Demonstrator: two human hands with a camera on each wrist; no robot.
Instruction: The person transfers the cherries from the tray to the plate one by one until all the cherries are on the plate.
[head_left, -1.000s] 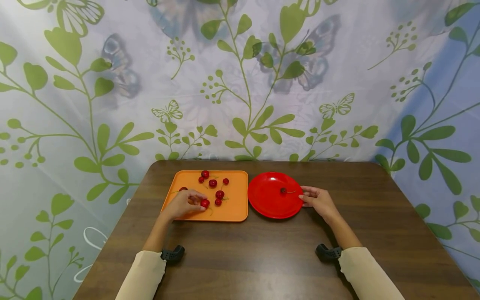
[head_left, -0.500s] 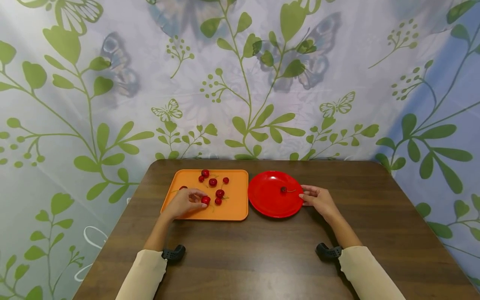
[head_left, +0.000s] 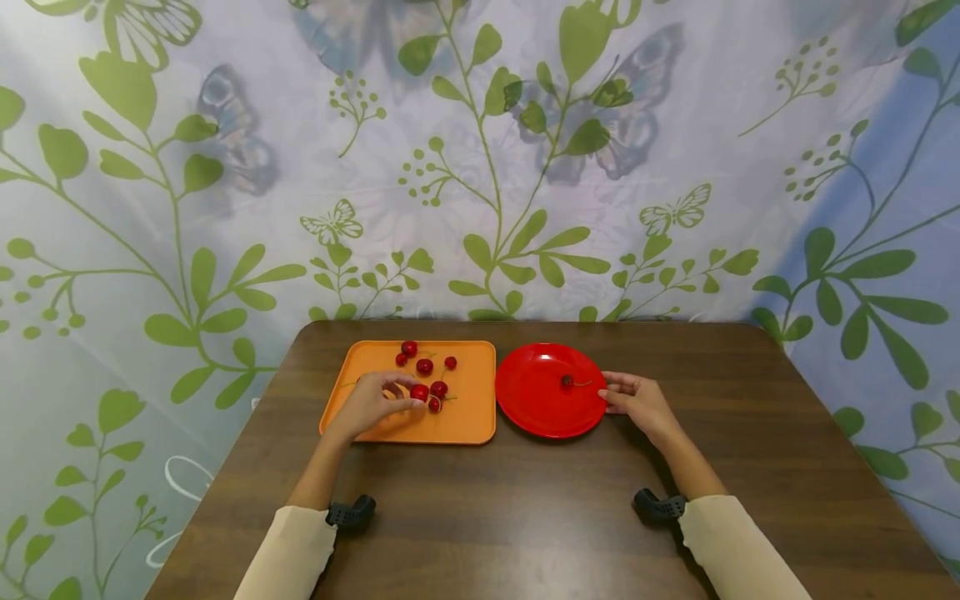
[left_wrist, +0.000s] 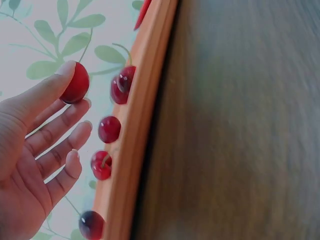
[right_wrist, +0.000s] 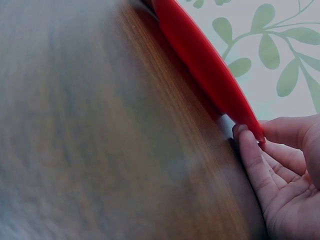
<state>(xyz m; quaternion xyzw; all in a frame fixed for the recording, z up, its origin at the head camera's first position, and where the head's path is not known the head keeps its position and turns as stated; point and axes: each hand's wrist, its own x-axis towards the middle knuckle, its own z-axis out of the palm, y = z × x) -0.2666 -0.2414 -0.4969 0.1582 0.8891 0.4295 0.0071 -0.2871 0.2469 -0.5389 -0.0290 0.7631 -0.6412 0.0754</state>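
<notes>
The person's left hand (head_left: 369,403) hovers over the flat orange plastic tray (head_left: 468,425), pinching a round red cherry (head_left: 419,392) between thumb and fingertips; in the left wrist view that cherry (left_wrist: 75,83) sits against the thumb tip while the other fingers (left_wrist: 60,131) lie loosely spread. At the held cherry's three o'clock, just beside it, lie two more loose red cherries (head_left: 438,389), and three others (head_left: 424,365) lie toward twelve o'clock near the tray's far edge. The right hand (head_left: 637,402) rests at the three o'clock rim of the round red plastic plate (head_left: 536,408), its fingers (right_wrist: 252,162) pressed together and gripping the edge. A single stemmed cherry (head_left: 567,381) lies on the plate. Tray and plate sit side by side on the dark brown wooden table (head_left: 510,517).
</notes>
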